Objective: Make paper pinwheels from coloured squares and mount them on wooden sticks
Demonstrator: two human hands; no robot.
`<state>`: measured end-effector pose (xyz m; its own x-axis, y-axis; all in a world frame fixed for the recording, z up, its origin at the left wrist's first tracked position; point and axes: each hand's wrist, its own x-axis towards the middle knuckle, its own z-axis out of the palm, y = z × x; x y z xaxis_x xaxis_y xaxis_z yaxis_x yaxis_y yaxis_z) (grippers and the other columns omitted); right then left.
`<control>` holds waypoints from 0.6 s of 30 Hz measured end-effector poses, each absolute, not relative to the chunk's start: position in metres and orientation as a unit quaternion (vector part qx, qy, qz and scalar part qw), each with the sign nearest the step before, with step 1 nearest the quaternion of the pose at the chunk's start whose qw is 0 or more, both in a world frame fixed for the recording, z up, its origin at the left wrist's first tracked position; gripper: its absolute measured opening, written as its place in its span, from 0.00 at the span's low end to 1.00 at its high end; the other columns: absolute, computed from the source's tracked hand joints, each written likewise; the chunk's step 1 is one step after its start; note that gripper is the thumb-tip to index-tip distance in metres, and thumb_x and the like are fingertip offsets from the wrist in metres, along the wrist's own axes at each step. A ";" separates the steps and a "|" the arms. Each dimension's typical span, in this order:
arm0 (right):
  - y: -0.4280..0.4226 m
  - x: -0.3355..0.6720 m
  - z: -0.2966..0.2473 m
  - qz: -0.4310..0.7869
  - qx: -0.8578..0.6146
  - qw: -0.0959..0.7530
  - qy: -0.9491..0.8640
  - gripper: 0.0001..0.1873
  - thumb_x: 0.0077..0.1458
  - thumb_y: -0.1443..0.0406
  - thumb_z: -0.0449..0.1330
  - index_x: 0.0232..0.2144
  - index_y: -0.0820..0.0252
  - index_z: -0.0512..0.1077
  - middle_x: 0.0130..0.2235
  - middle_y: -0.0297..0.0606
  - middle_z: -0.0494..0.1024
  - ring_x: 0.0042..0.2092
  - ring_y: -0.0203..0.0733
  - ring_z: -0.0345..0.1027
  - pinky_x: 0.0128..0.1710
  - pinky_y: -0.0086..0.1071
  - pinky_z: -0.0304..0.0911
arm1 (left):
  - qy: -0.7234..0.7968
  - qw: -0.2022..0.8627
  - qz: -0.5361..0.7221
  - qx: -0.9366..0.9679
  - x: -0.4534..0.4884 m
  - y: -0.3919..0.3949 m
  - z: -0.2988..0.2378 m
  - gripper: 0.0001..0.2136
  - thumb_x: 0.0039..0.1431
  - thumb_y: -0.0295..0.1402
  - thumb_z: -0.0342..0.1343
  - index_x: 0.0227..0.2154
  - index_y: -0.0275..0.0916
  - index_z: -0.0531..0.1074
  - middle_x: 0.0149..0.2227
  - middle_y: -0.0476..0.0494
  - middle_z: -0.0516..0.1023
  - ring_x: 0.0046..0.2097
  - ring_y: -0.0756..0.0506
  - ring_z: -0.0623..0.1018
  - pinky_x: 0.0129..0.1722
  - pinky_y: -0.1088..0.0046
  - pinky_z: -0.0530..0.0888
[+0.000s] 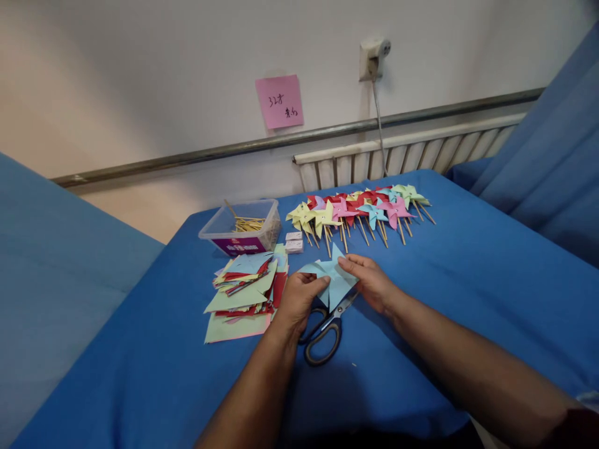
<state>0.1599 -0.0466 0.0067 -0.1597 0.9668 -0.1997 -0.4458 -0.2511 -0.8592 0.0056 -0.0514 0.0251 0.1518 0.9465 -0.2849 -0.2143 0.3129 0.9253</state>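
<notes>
Between my two hands is a light blue sheet of pinwheel paper (337, 284), cut into pointed flaps and held above the table. My left hand (302, 294) pinches its left side, thumb on top. On the right edge, the thumb and fingers of my right hand (367, 277) close on the same paper. Scissors (331, 337) with dark handles lie on the blue cloth just under the paper, their blades partly covered by it. To the left of my left hand sits a loose pile of coloured paper (243, 290) in green, red, blue and yellow.
Finished pinwheels (355, 212) on sticks lie in rows at the back right. A clear plastic box (238, 231) of sticks stands at the back left, with small white boxes (294, 243) beside it. The blue-clothed table (449, 249) meets a radiator (412, 153). Curtains (552, 143) hang at both sides.
</notes>
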 end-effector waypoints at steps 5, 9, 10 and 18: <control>-0.046 0.164 0.005 0.700 -0.385 0.485 -0.356 0.22 0.38 0.56 0.72 0.34 0.65 0.76 0.26 0.38 0.78 0.24 0.36 0.68 0.26 0.30 0.61 | 0.475 0.661 0.415 0.408 0.008 -0.054 0.026 0.09 0.39 0.32 0.68 0.23 0.33 0.77 0.23 0.43 0.79 0.24 0.49 0.75 0.32 0.72 0.73; -0.043 0.163 0.001 0.683 -0.394 0.482 -0.381 0.22 0.39 0.55 0.71 0.34 0.65 0.76 0.25 0.37 0.78 0.23 0.36 0.68 0.24 0.30 0.60 | 0.473 0.662 0.408 0.413 0.007 -0.053 0.026 0.10 0.41 0.32 0.68 0.27 0.33 0.78 0.26 0.42 0.80 0.26 0.48 0.77 0.33 0.71 0.73; -0.043 0.162 0.000 0.680 -0.394 0.485 -0.384 0.22 0.40 0.55 0.71 0.34 0.65 0.76 0.26 0.37 0.78 0.23 0.36 0.68 0.24 0.30 0.61 | 0.474 0.662 0.408 0.413 0.006 -0.053 0.026 0.10 0.41 0.32 0.68 0.27 0.32 0.78 0.26 0.42 0.81 0.27 0.47 0.77 0.33 0.71 0.73; -0.042 0.160 -0.003 0.636 -0.418 0.514 -0.396 0.18 0.40 0.56 0.70 0.31 0.62 0.75 0.26 0.33 0.77 0.24 0.35 0.67 0.26 0.30 0.61 | 0.488 0.666 0.393 0.405 0.006 -0.053 0.027 0.12 0.42 0.36 0.69 0.28 0.32 0.78 0.25 0.41 0.80 0.25 0.47 0.76 0.29 0.72 0.71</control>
